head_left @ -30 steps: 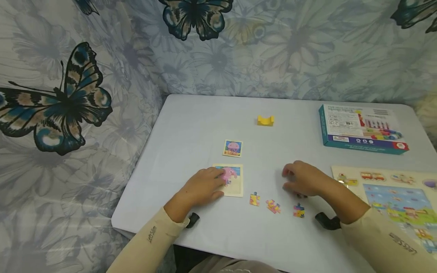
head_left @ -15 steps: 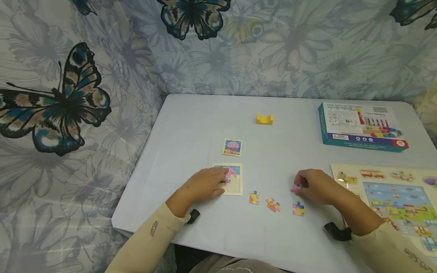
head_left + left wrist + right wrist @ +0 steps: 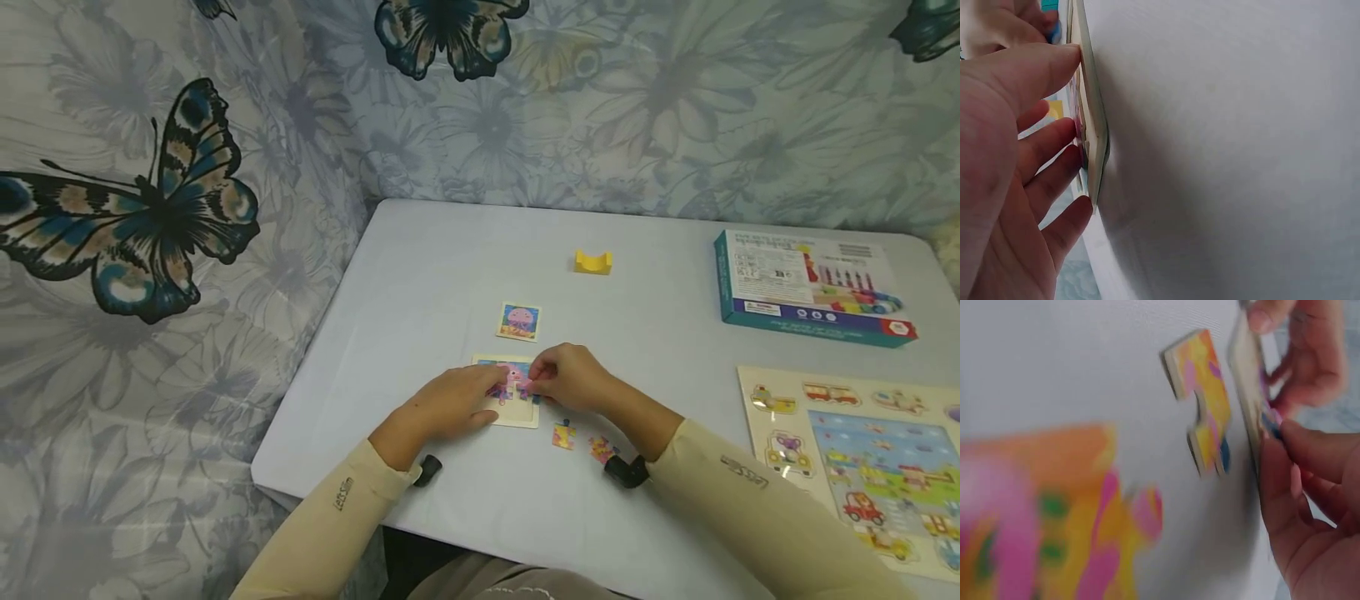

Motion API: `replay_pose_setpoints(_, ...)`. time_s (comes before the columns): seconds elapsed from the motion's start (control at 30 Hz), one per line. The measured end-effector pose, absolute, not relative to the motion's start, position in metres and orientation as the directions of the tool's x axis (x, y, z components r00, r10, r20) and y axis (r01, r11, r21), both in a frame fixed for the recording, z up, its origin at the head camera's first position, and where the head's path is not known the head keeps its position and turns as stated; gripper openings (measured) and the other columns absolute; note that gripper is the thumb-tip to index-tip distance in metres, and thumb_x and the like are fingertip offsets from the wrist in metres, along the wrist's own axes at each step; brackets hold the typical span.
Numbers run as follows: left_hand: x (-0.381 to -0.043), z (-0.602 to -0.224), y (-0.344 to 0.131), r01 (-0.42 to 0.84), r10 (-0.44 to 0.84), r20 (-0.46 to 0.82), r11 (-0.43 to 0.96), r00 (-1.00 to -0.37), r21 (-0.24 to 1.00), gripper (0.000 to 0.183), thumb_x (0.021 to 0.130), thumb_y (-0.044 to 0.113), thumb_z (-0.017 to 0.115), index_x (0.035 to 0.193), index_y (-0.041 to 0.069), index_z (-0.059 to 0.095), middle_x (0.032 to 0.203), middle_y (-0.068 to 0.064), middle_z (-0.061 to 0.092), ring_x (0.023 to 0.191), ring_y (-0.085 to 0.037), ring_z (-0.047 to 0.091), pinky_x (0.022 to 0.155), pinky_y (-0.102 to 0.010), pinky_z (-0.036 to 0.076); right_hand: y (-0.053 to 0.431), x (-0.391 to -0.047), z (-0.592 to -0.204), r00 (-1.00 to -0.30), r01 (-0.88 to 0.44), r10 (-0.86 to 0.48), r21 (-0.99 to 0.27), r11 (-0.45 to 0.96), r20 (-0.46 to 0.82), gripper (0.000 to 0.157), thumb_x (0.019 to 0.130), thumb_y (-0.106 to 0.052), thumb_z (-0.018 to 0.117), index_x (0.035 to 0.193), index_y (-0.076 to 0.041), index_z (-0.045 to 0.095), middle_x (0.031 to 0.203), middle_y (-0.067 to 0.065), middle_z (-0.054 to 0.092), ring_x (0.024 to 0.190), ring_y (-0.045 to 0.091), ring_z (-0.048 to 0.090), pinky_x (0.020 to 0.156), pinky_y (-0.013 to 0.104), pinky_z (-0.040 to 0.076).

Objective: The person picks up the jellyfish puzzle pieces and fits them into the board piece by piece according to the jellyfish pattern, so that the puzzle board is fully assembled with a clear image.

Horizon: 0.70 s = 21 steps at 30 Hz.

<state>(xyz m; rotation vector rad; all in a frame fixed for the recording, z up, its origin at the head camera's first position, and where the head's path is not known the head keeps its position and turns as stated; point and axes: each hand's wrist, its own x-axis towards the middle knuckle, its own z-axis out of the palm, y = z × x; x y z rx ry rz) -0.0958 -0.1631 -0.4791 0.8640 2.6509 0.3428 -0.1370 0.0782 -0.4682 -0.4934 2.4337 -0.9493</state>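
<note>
A small pale puzzle board [image 3: 517, 418] with a partly filled pink-and-blue picture lies before me. My left hand [image 3: 448, 404] rests on its left side, thumb at the near edge and fingertips [image 3: 1066, 131] against the board. At the board's right side, my right hand [image 3: 573, 379] pinches a jigsaw piece [image 3: 1271, 424] between thumb and forefinger. A yellow piece [image 3: 564, 435] and a pink-and-yellow piece [image 3: 602, 450] lie loose to the lower right. Above the board is a small picture card [image 3: 518, 322] with a pink sea creature.
A yellow curved block [image 3: 593, 262] stands farther back. A teal-sided box [image 3: 813, 283] lies at the back right, and a large vehicle puzzle board [image 3: 772, 387] at the right. A black strap end [image 3: 626, 472] hangs under my right wrist, partly covering a loose piece.
My right hand has picked up a pink-and-blue jigsaw piece and carried it left to the board. The loose piece farthest right is now hidden behind my forearm. My left hand stays put.
</note>
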Motion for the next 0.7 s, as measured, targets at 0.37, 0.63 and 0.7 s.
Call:
replay_pose_setpoints(0.37, -0.097, -0.481, -0.166, 0.661, 0.709, -0.173, 0.702, -0.684, 0.264, 0.047, 0.102, 0.031, 0.062, 0.148, 0.021, 0.056, 0.161, 0.0, 0.043, 0.149, -0.018, 0.04, 0.119, -0.039, 0.038, 0.056, -0.143, -0.467, -0.819, -0.257, -0.494, -0.582, 0.771, -0.292, 0.011, 0.089, -0.02, 0.081, 0.087, -0.013, 0.073, 0.078, -0.003, 0.064, 0.073, 0.014, 0.057, 0.066, 0.027, 0.049)
replay_pose_setpoints(0.63, -0.095, -0.478, -0.168, 0.651, 0.695, -0.161, 0.715, -0.701, 0.256, 0.052, 0.102, 0.034, 0.063, 0.15, 0.02, 0.054, 0.161, 0.001, 0.043, 0.148, -0.019, 0.041, 0.119, -0.039, 0.038, 0.06, -0.153, -0.471, -0.84, -0.269, -0.468, -0.539, 0.798, -0.274, 0.033, 0.077, -0.036, 0.091, 0.086, -0.013, 0.068, 0.078, 0.0, 0.06, 0.074, 0.016, 0.053, 0.066, 0.029, 0.044)
replay_pose_setpoints(0.7, -0.094, -0.476, -0.168, 0.655, 0.697, -0.152, 0.713, -0.701, 0.25, 0.05, 0.101, 0.034, 0.064, 0.149, 0.02, 0.056, 0.161, 0.0, 0.044, 0.148, -0.019, 0.042, 0.119, -0.038, 0.039, 0.06, -0.155, -0.472, -0.84, -0.267, -0.467, -0.536, 0.801, -0.278, 0.035, 0.076, -0.037, 0.091, 0.084, -0.013, 0.067, 0.077, 0.0, 0.06, 0.074, 0.016, 0.053, 0.066, 0.029, 0.043)
